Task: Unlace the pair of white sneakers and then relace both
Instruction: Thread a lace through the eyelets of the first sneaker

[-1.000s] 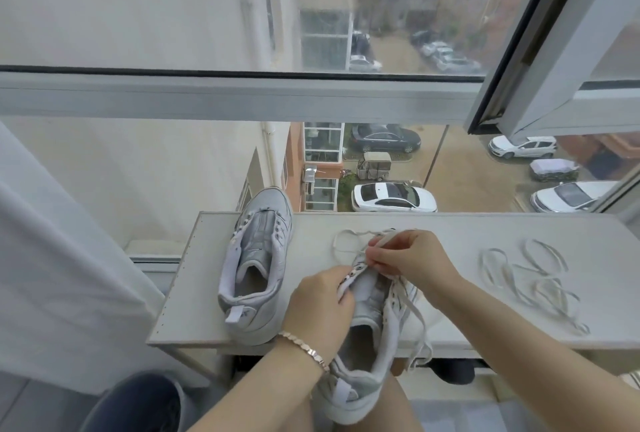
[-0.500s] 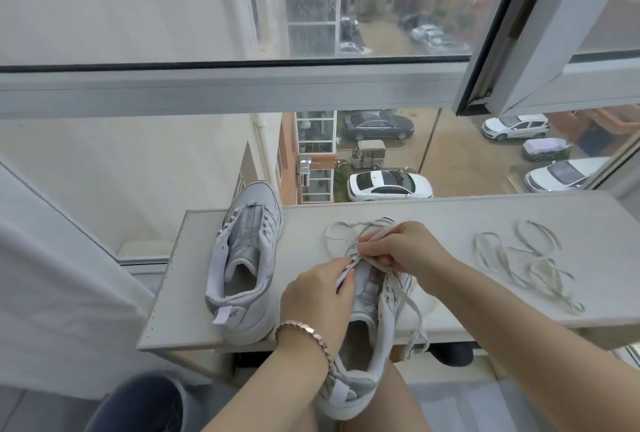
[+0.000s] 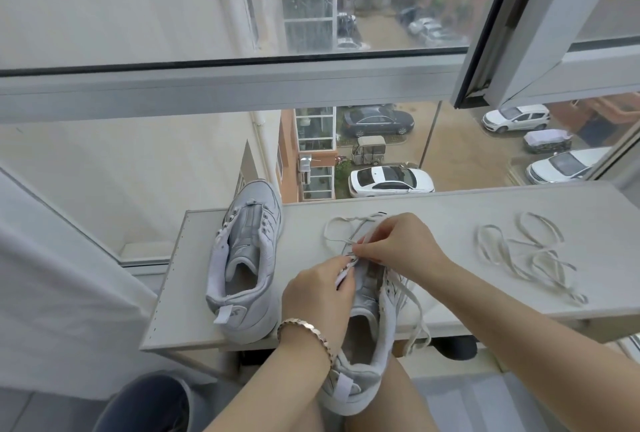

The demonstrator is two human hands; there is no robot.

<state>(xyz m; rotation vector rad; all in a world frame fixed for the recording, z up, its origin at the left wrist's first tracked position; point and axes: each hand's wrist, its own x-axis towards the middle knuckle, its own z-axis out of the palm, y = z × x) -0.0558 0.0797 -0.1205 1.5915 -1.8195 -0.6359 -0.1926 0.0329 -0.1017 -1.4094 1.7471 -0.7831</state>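
**Near sneaker half-laced, toe pointing to the window**

A dark bin [image 3: 149, 404] stands low at the left. The near sneaker [image 3: 363, 362] lies with its heel toward the person, resting on the thighs and hanging off the near edge of the shelf [image 3: 450, 224]. Its long axis runs near to far, and its toe, aimed at the window, is hidden behind the hands.

The left hand [image 3: 318, 296], with a bracelet [image 3: 308, 327] at the wrist, has its fingers curled round the sneaker's left eyelet flap. The right hand [image 3: 401, 251] pinches the lace [image 3: 419, 317] with its fingertips right at the eyelets, almost touching the left fingers. Slack lace hangs down the shoe's right side and loops on the shelf beyond the hands.

Just left of them the second sneaker [image 3: 247, 269], its eyelets bare, lies on the shelf with the same heading: heel near, toe at the far edge.

A loose lace [image 3: 530, 255] lies in coils on the right of the shelf, well apart from both shoes. A white curtain [image 3: 52, 286] hangs at the left. Beyond are the window frame [image 3: 242, 85] and, below outside, a white car [image 3: 391, 180].
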